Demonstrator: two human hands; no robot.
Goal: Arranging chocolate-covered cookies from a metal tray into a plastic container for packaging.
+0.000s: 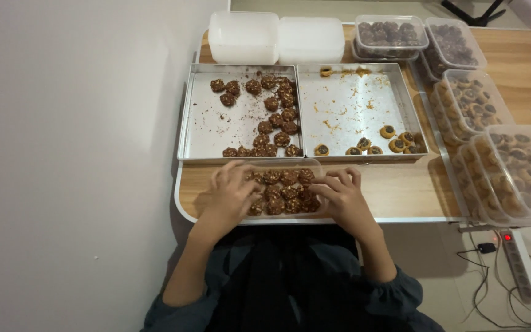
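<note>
A clear plastic container (281, 165) full of dark chocolate cookies (284, 192) sits at the near edge of the wooden table. My left hand (232, 195) rests on its left side, fingers over the cookies. My right hand (342, 197) lies against its right side, fingertips touching the cookies. Just beyond stands a metal tray (207, 132) with several chocolate cookies (275, 117). Beside it, a second metal tray (354, 101) carries a few round tan cookies (388, 140) with dark centres and crumbs.
Two white lidded boxes (244, 37) stand at the back. Several clear containers of cookies (471, 101) line the right side of the table. A power strip (519, 264) and cables lie on the floor at right. A wall is at left.
</note>
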